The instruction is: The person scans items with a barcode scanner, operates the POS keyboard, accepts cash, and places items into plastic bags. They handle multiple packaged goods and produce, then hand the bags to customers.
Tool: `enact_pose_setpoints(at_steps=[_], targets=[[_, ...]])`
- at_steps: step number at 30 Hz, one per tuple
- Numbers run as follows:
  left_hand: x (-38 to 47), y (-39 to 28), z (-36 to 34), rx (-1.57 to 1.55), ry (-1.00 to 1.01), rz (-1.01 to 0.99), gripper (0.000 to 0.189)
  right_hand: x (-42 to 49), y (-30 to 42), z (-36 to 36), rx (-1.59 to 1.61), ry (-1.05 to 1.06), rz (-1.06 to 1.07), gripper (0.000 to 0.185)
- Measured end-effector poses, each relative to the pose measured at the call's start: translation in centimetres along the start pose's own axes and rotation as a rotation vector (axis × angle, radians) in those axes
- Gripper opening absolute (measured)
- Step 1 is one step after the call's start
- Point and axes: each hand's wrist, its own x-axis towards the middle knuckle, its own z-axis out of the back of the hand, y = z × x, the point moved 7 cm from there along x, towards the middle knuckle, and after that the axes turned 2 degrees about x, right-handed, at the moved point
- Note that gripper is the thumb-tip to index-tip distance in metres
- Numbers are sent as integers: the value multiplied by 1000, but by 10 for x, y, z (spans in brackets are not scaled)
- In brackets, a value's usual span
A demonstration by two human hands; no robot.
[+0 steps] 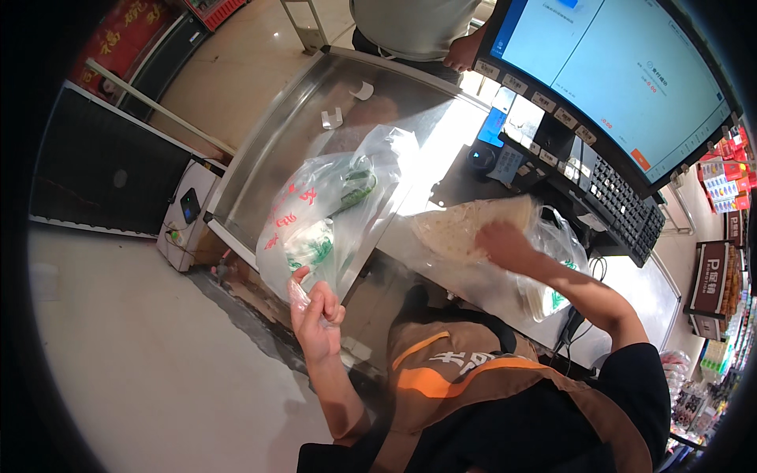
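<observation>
My left hand grips one handle of a translucent plastic shopping bag with red printing. The bag lies on the metal checkout counter. Through its film I make out a green vegetable, probably cucumber, and a white package with green print. To the right, my right hand grasps a clear bag of pale flat food, perhaps flatbread; the fingers are blurred and partly hidden. Just beyond that wrist sits another clear plastic bag holding white items with green print.
A large monitor and black keyboard flank the counter's right side. Small white scraps lie on the metal counter. Across it stands a person in a grey shirt. A handheld scanner with a cable hangs near my right forearm.
</observation>
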Motion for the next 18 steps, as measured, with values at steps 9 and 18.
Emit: enact_pose_setpoints(at_steps=[9, 18], targets=[[-4, 9, 6, 17, -61, 22, 43, 51, -56, -48, 64, -95, -229, 99], [-5, 5, 4, -46, -22, -26, 44, 51, -48, -57, 577, 478, -223, 59]])
